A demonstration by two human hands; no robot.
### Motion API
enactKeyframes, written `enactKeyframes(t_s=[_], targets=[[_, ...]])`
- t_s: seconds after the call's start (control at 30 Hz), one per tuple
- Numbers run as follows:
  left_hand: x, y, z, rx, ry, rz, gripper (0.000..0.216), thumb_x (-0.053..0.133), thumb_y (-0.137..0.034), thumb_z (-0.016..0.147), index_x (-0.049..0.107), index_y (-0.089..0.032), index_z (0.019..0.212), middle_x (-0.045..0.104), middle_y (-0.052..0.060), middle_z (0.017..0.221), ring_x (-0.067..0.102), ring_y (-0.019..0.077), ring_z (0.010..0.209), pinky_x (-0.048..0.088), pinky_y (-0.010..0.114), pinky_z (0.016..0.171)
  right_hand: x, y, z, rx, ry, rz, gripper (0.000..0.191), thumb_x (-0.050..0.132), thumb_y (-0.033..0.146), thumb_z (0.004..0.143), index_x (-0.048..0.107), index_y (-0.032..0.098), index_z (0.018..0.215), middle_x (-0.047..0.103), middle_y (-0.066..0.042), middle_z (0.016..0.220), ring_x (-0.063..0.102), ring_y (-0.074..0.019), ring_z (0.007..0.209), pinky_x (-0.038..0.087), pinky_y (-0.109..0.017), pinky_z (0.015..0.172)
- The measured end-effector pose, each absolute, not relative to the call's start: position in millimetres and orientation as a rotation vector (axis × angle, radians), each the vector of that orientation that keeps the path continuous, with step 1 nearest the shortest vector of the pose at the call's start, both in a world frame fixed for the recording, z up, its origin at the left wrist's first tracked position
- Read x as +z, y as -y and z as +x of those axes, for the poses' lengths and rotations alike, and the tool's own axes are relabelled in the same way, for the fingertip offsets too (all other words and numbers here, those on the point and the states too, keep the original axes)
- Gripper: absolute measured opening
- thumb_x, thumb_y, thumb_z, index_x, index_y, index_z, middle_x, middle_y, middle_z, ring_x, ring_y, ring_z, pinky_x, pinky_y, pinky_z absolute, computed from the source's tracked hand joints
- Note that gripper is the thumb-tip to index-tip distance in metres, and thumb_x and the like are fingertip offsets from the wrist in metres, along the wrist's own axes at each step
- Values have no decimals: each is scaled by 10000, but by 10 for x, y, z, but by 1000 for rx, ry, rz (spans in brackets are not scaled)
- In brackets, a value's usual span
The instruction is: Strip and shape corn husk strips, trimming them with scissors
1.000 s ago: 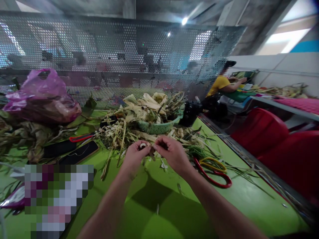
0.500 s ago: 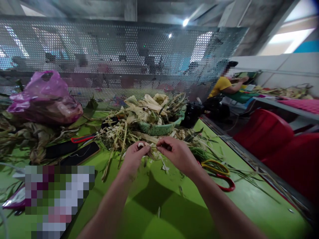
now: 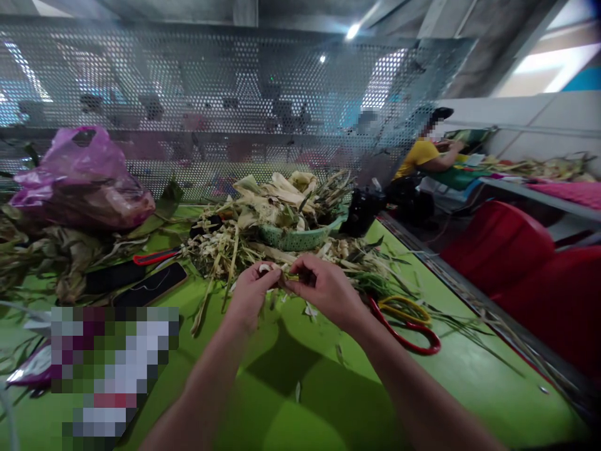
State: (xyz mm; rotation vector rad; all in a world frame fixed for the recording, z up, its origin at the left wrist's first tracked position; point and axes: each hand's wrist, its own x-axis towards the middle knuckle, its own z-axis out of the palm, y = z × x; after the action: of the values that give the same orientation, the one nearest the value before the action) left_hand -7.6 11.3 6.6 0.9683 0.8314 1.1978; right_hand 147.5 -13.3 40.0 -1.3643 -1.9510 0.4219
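Could lose the pale curled strip (image 3: 265, 267) among like-coloured husk scraps (image 3: 216, 257) just beyond, through a loose pinch, or snap it by tugging too hard. Clamped in the left hand (image 3: 248, 293) over the tabletop (image 3: 328, 413), short of the far edge; met by the right hand (image 3: 325, 291) at the fingertips, cannot tell whether gripping. Looks creamy, narrow, hooked round, partly hidden.

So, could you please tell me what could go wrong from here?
The pale piece in the left hand is small; if dropped, it might get lost among the similar-coloured scraps.

The right hand's forearm passes near the red handle and could knock it.

Husks heap above the basket's rim, so some may slide off.
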Motion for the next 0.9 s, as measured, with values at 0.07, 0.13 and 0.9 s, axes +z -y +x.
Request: enactKeyframes(t_s=[0.07,0.13,0.9], targets=[[58,-107,-72,1185,-801,946,155,709,-247,657,631,-142,739,592,-10,666,526,94,625,422,215,655,375,127,1466,437,1934,-1352,167,649,337,788,616,185,849,604,-1,682,513,-126,596,373,-223,537],[53,-99,-69,1169,-760,940,145,703,-248,670,625,-142,730,593,-9,676,534,93,634,434,217,679,356,125,1460,454,1909,-1341,124,634,299,800,639,186,850,632,-14,712,544,-135,623,396,-230,561],[65,-84,-65,1142,-874,1230,171,668,-281,710,618,-146,802,586,-2,674,502,114,627,384,222,616,333,97,1488,498,1845,-1337,105,562,252,837,590,183,763,606,1,699,530,-130,637,391,-225,588]])
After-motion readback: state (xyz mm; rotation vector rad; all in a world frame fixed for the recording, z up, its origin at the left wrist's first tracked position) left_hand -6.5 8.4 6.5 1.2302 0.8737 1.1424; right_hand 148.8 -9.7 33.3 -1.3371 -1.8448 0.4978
